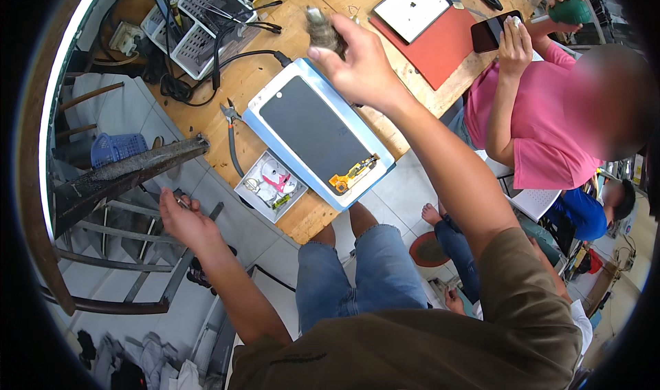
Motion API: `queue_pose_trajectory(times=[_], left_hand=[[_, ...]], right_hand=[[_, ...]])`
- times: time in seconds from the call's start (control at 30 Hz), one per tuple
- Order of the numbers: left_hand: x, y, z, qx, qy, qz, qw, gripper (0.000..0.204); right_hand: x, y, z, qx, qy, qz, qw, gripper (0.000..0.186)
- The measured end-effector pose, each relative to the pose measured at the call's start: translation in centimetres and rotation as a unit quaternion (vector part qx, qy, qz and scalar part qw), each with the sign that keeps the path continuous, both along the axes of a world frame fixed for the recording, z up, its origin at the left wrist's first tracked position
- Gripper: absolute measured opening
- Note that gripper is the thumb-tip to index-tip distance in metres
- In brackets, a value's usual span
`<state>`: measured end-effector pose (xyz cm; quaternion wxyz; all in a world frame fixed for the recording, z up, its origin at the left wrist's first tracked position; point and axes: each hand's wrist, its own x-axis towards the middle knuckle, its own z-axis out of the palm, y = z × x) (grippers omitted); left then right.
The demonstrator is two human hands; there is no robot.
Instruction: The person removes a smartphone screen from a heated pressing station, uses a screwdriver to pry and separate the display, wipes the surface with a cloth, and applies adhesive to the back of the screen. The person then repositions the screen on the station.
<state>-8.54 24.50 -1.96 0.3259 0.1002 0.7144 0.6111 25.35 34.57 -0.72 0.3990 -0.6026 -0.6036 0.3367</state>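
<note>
My right hand is raised over the wooden table. Its fingers close round a blurred brown-grey object with a pale tip, whose kind I cannot make out. Below that hand, a dark phone screen panel with a yellow flex cable lies on a white-and-blue flat device. Off the table's left side, my left hand is low with curled fingers. Something small and dark shows at those fingers, too unclear to name.
Orange-handled cutters and a white box of small parts lie beside the device. Black cables and white baskets crowd the back left. A white tablet rests on a red mat. A person in pink holds a phone.
</note>
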Motion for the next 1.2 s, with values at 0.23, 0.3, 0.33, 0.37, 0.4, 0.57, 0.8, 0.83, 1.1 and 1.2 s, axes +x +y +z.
queue_pose_trajectory(times=[0.23, 0.3, 0.33, 0.37, 0.4, 0.57, 0.8, 0.83, 1.1, 1.2], left_hand=[[4.2, -2.4, 0.2, 0.021, -0.044, -0.109, 0.993, 0.018], [3.7, -2.7, 0.2, -0.006, -0.055, -0.095, 0.994, 0.016], [3.1, -2.8, 0.2, -0.01, -0.049, -0.089, 0.995, 0.017], [2.2, -2.9, 0.2, -0.006, -0.043, -0.091, 0.995, 0.018], [1.1, -3.0, 0.1, -0.027, -0.039, -0.044, 0.998, 0.019], [-4.5, -3.8, 0.4, -0.129, 0.032, 0.02, 0.991, 0.031], [1.3, -5.3, 4.0, -0.039, 0.099, -0.379, 0.919, 0.039], [2.5, -5.6, 4.6, 0.018, 0.098, -0.41, 0.907, 0.041], [5.5, -4.7, 2.5, -0.137, -0.064, -0.449, 0.88, 0.052], [6.0, -5.0, 1.1, -0.139, 0.093, -0.544, 0.822, 0.061]], right_hand=[[-2.1, 7.6, 0.0, 0.123, -0.135, -0.002, 0.983, 0.032], [-2.6, 7.7, 0.5, 0.065, -0.156, 0.032, 0.985, 0.033], [-2.8, 7.4, 0.7, 0.054, -0.147, 0.047, 0.987, 0.033], [-3.0, 7.0, 1.1, 0.067, -0.125, 0.071, 0.987, 0.034], [-3.2, 6.6, 1.4, 0.044, -0.128, 0.097, 0.986, 0.036], [-5.4, 6.8, 3.1, 0.03, -0.145, 0.176, 0.973, 0.04], [-10.1, -2.0, 8.0, 0.229, -0.11, 0.144, 0.956, 0.055], [-11.7, -5.1, 8.5, 0.122, -0.118, 0.177, 0.969, 0.062], [-9.9, -16.6, 10.1, -0.009, -0.197, 0.002, 0.98, 0.071], [-6.6, -16.4, 9.6, -0.037, -0.29, -0.059, 0.954, 0.074]])
